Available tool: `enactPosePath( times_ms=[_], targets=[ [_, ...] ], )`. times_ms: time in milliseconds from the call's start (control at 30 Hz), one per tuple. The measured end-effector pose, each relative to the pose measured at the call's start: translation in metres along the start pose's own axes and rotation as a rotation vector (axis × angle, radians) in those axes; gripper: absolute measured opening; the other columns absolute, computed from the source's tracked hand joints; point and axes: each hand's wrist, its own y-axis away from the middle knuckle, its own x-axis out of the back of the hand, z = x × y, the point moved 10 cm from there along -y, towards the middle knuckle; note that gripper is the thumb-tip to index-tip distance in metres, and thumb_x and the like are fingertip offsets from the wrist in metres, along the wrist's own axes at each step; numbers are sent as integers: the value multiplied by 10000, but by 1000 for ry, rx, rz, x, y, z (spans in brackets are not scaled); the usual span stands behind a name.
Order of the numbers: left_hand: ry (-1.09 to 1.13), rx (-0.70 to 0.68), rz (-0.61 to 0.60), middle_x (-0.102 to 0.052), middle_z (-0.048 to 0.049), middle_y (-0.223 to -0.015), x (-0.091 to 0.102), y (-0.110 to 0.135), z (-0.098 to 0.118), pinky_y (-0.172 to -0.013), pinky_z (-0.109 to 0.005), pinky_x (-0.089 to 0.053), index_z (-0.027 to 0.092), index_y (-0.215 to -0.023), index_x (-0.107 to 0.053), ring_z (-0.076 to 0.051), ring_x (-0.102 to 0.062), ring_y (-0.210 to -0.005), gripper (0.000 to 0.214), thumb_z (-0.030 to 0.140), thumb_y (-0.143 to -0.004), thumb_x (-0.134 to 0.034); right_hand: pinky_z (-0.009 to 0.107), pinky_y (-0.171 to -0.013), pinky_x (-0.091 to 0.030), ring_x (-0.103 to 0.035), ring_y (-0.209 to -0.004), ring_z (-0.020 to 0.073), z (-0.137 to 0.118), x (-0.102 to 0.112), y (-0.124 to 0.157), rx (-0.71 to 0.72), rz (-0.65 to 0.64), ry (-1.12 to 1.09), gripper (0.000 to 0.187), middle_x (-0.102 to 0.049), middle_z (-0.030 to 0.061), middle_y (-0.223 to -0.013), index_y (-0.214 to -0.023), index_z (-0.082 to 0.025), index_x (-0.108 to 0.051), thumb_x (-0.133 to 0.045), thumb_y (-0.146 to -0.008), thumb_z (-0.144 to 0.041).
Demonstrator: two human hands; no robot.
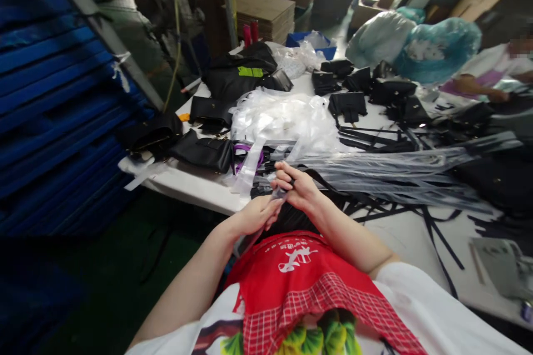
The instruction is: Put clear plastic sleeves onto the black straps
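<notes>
At table (195, 186) edge — slim, clear sleeve (278, 195).

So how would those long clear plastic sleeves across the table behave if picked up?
Probably floppy: the clear plastic sleeves lie flat and creased, one end drooping over the table edge. Likely light and slippery, since the film looks thin and glossy.

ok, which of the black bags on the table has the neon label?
The big black bag at the table's far left end, behind the clear plastic heap. Only it bears a yellow-green strip; the other bags show no bright label.
</notes>
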Motion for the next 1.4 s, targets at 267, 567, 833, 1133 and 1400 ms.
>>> enactPosePath(
  times_ms=[267,567,833,1133,1400],
  targets=[
    [-257,112,-81,-489,9,-539,15,65,-18,-484,-240,-364,195,-668,-477,-123,-419,-481,508,564,-974,-309,217,-638,-505,-278,-424,50,-52,-41,24,112,-202,-115,159,-360,-87,-560,-950,-115,-592,-460,-950,-205],
    [-153,20,-118,-610,-45,-652,11,66,13,-550,-261,-431,176,-759,-558,-146,-529,-548,483,542,-979,-334,288,-647,-515,-284,-398,58,-44,-142,62,151,-703,216,225,-385,-103,-530,-1029,-162,-612,-507,-948,-344],
    [-162,-7,83,-577,-16,-567,29,15,3,-609,-275,-465,183,-717,-513,-162,-571,-559,467,532,-975,-339,270,-717,-528,-393,-421,43,10,-51,-3,51,-317,218,204,-459,-92,-530,-909,-135,-625,-672,-869,-330],
    [-167,127,-98,-609,0,-572,6,1,-54,-560,-239,-431,174,-802,-538,-133,-557,-516,547,642,-947,-295,108,-394,-353,-193,-341,21,-56,63,-29,147,167,-157,163,-264,-135,-445,-800,-161,-527,-568,-950,-209],
    [39,64,10,-521,20,-546,3,-34,-52,-493,-245,-437,177,-762,-477,-129,-533,-472,580,733,-873,-356,233,-610,-531,-304,-372,32,10,54,-22,51,79,137,201,-354,-127,-461,-839,-153,-589,-709,-847,-314]
  ],
)
